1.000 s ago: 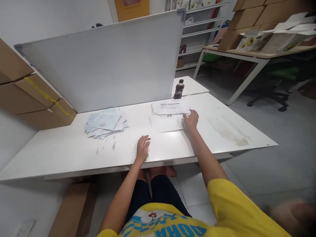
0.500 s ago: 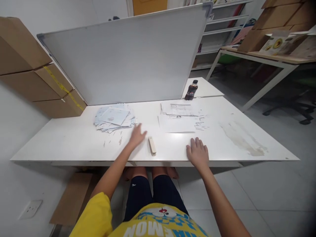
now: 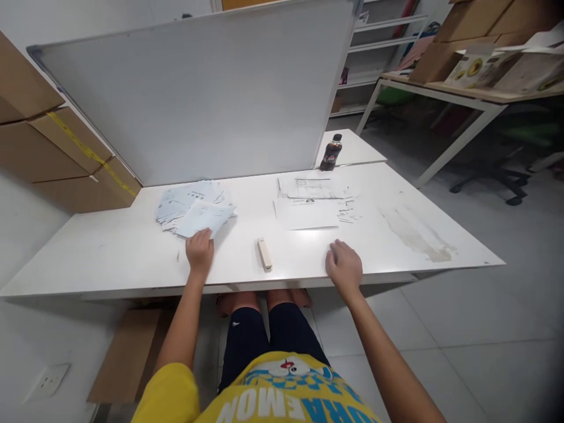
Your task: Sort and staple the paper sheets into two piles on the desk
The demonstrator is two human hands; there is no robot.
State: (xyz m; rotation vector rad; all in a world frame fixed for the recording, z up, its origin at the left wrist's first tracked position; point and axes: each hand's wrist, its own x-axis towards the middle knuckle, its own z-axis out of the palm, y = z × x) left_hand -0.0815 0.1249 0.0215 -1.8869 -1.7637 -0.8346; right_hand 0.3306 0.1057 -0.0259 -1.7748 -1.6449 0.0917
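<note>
My left hand is closed on the near edge of a pale blue sheet of paper, which lies tilted over a loose pile of similar papers at the table's left. Its fingertips overlap the sheet's lower edge. On the tabletop to the right, my right hand rests near the front edge with its fingers curled in and nothing visible in them. Between the two hands lies a cream stapler. Beyond the right hand is a second stack of white printed papers, with no hand touching it.
A large whiteboard stands along the back of the white table. Cardboard boxes are stacked at the left. A dark cola bottle stands at the back right, and a smudge marks the tabletop's right side.
My left hand has moved left from beside the stapler to the blue pile and taken hold of a sheet, which has shifted toward me. My right hand's fingers have curled in.
</note>
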